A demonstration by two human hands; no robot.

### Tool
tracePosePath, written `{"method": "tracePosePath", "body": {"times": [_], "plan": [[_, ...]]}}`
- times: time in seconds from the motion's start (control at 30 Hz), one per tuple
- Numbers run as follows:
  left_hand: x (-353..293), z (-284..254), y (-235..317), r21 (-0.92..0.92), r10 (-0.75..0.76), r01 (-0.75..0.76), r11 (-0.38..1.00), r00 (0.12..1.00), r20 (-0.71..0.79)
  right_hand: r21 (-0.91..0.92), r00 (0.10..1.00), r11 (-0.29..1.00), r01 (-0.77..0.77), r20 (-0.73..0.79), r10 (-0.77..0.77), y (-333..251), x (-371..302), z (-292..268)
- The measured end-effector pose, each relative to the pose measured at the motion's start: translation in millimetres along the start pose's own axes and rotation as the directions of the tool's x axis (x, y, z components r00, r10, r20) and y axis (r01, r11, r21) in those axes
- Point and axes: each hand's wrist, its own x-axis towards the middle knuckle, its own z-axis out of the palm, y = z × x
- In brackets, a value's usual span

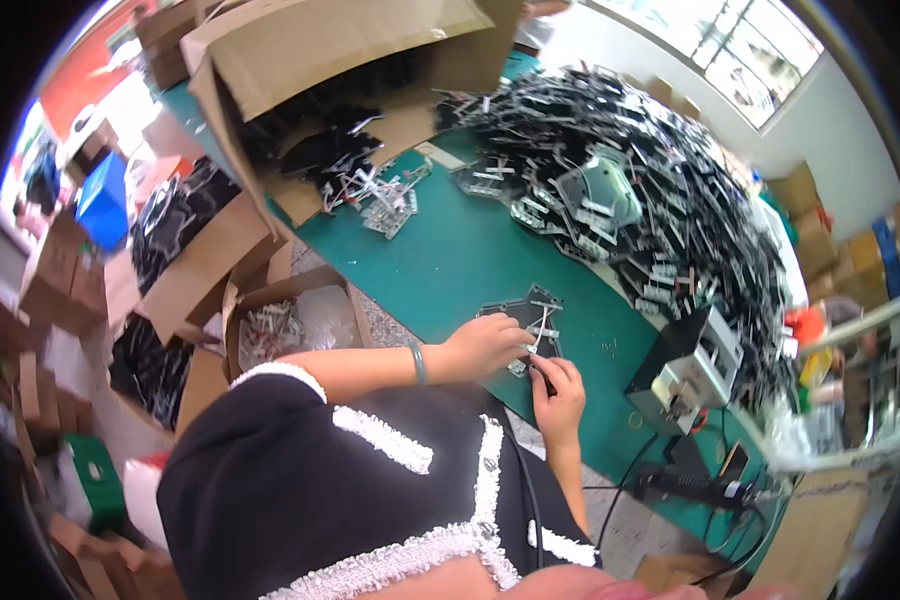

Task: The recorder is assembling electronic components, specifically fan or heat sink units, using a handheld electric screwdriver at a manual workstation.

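On the green table in front of me lies a dark flat part with pale bracket pieces. My left hand, with a grey band at its wrist, reaches over it from the left. Its fingertips are pinched at a thin whitish strip on the part. From the right, my right hand meets it, thumb and fingers closed close to the left fingertips. Whatever the right fingers hold is too small and hidden to name. Both hands partly cover the dark part's near side.
A large heap of black parts with silver brackets covers the table's far right. Loose pale brackets lie by a big cardboard box. A grey boxy device and a black corded tool are at right. Left stands an open carton.
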Motion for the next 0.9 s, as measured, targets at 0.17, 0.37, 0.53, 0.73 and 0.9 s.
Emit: {"method": "tracePosePath", "body": {"times": [0.17, 0.37, 0.53, 0.73, 0.9], "plan": [[4.2, 1.2, -2.6, 0.023, -0.027, 0.029, 0.999, 0.996, -0.089, 0.173, 0.972, 0.985, -0.020, 0.232, -0.021, -52.4, -8.4, -78.4], [12.5, -0.9, -3.9, -0.035, -0.135, 0.136, 0.990, 0.990, 0.030, 0.449, 0.578, 0.613, 0.651, -0.816, -0.015, -111.5, -137.8, -323.5], [5.1, 1.0, -6.0, -0.051, -0.085, 0.085, 0.995, 0.996, -0.002, 0.299, 0.304, 0.585, -0.754, -0.631, 0.714, 71.2, -165.6, -318.5], [19.1, -18.7, 29.5, 0.369, 0.029, 0.034, 0.929, 0.986, -0.163, -0.523, 0.860, 0.693, -0.496, -0.182, 0.478, 184.2, -150.2, -320.4], [115.0, -0.7, 84.6, 0.139, 0.257, -0.234, 0.962, 0.950, -0.178, -0.386, 0.724, 0.697, -0.605, 0.100, 0.683, 176.4, -108.2, -339.4]]}}
